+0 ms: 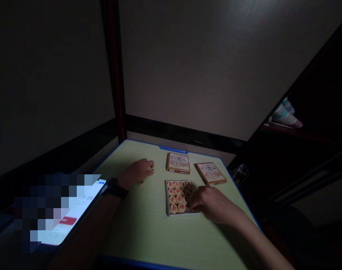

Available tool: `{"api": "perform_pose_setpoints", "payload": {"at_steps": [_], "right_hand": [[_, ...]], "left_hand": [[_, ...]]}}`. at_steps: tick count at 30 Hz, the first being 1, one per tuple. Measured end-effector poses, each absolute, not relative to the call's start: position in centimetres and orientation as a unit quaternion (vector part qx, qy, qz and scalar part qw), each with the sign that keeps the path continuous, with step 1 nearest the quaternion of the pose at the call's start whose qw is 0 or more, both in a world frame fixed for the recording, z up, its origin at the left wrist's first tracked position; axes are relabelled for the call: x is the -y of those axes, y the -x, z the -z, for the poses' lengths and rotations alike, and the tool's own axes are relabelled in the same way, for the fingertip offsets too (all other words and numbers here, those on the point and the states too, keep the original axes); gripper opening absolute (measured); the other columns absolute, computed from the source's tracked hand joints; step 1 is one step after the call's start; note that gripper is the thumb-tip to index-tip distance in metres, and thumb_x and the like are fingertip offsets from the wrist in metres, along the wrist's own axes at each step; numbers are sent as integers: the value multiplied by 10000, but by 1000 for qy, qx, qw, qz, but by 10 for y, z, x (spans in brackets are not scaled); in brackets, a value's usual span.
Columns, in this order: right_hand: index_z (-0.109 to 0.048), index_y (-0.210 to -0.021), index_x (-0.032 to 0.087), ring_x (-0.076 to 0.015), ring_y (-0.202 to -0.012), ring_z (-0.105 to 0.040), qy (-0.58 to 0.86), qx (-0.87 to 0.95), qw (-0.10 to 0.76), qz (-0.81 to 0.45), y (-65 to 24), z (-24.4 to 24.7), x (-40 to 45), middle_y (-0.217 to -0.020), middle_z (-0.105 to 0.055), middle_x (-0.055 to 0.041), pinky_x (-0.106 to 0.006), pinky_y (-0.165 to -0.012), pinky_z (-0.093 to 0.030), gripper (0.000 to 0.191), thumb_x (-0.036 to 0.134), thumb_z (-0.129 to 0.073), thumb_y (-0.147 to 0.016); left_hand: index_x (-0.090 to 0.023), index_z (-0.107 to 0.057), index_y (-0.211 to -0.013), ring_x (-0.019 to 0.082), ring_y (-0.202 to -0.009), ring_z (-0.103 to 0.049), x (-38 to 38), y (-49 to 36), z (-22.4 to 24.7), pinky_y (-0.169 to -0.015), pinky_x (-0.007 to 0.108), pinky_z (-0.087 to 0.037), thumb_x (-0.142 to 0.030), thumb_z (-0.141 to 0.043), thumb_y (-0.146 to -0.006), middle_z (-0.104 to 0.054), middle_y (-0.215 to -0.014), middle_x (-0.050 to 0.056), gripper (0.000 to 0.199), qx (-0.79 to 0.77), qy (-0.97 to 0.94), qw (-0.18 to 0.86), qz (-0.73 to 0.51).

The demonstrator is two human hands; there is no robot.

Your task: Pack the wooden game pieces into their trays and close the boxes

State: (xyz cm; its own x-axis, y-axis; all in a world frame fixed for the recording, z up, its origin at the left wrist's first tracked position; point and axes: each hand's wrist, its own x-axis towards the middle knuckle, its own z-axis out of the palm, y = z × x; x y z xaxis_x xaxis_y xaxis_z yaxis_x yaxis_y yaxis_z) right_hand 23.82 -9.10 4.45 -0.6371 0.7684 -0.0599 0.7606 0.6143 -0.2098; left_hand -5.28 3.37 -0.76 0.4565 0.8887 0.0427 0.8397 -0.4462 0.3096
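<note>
At the left of the table, my left hand [137, 171] has its thumb and finger closed on a round wooden Chinese chess piece [151, 170]. Another chess piece [141, 182] lies on the table just below that hand. My right hand [209, 202] reaches over the right side of a shallow open box [167, 202], fingers pinched together near its lower right part. Whatever those fingers hold is hidden. Rows of pale round chess pieces [176, 198] with red characters fill the box's left side; darker-marked pieces [188, 187] sit in shadow at its right.
Two flat printed boxes [179, 163] [212, 173] lie behind the open one. The green table [148, 232] has a blue edge and stands against a panelled wall. A lit phone [75, 213] is at the left. Shoes [286, 115] rest on a shelf at the right.
</note>
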Motion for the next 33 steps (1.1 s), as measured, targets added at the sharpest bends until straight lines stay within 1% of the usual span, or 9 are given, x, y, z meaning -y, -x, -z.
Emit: {"api": "perform_pose_setpoints", "payload": {"at_steps": [8,14,18,21,23,26,28,31,33], "right_hand": [[-749,-682,230,-112,-653,-520,419,898,1,-130,-235,-44,88,-631,-621,22,-255,-580,-275,257,37,-617,-789],[-746,-693,222,-115,-660,-519,422,897,23,-131,-235,-42,90,-639,-620,21,-253,-599,-291,237,41,-620,-780],[-744,-737,197,-121,-672,-547,434,889,45,-141,-238,-46,89,-687,-646,2,-251,-634,-342,224,55,-592,-819],[-757,-819,185,-133,-718,-596,450,877,97,-139,-239,-44,85,-771,-696,-31,-253,-670,-393,226,103,-555,-877],[-760,-866,184,-139,-727,-622,458,865,142,-147,-240,-41,82,-811,-721,-43,-253,-673,-417,229,142,-538,-904],[-756,-863,183,-146,-695,-639,469,845,203,-159,-240,-33,78,-795,-735,-43,-256,-644,-434,231,220,-536,-922],[-751,-854,181,-151,-674,-642,480,826,241,-169,-238,-29,75,-779,-739,-45,-260,-627,-444,242,255,-531,-922],[-729,-866,175,-167,-674,-655,509,781,293,-214,-230,-25,68,-780,-745,-50,-272,-623,-469,225,291,-541,-909],[-699,-944,175,-180,-712,-675,510,744,333,-274,-220,-22,62,-827,-752,-54,-284,-646,-497,208,344,-592,-885]], "left_hand": [[-201,-629,-923,173,-799,-606,-32,52,6,-749,269,-447,-284,-546,-848,-603,-887,31,139,-512,-845,119,-98],[-197,-631,-942,166,-794,-609,-30,51,2,-740,260,-447,-277,-557,-852,-597,-903,31,142,-520,-839,133,-90],[-192,-622,-939,175,-836,-618,-29,51,0,-788,274,-452,-271,-552,-865,-602,-944,42,129,-510,-846,131,-83],[-187,-592,-926,184,-899,-618,-26,49,1,-829,282,-453,-245,-527,-890,-608,-988,56,94,-494,-857,125,-83],[-184,-560,-916,183,-906,-611,-23,48,2,-825,285,-458,-232,-487,-920,-610,-993,65,88,-488,-861,112,-93],[-180,-525,-898,183,-864,-599,-22,44,3,-789,293,-469,-215,-414,-964,-611,-951,75,134,-480,-867,83,-103],[-177,-516,-897,188,-850,-596,-20,40,2,-779,302,-474,-210,-397,-976,-610,-939,80,147,-476,-869,75,-108],[-172,-516,-925,199,-893,-603,-13,28,-5,-808,316,-478,-227,-415,-986,-609,-980,85,130,-470,-869,80,-131],[-172,-523,-965,203,-924,-608,-3,16,-11,-833,324,-482,-222,-428,-987,-606,-1013,82,109,-460,-872,76,-148]]}}
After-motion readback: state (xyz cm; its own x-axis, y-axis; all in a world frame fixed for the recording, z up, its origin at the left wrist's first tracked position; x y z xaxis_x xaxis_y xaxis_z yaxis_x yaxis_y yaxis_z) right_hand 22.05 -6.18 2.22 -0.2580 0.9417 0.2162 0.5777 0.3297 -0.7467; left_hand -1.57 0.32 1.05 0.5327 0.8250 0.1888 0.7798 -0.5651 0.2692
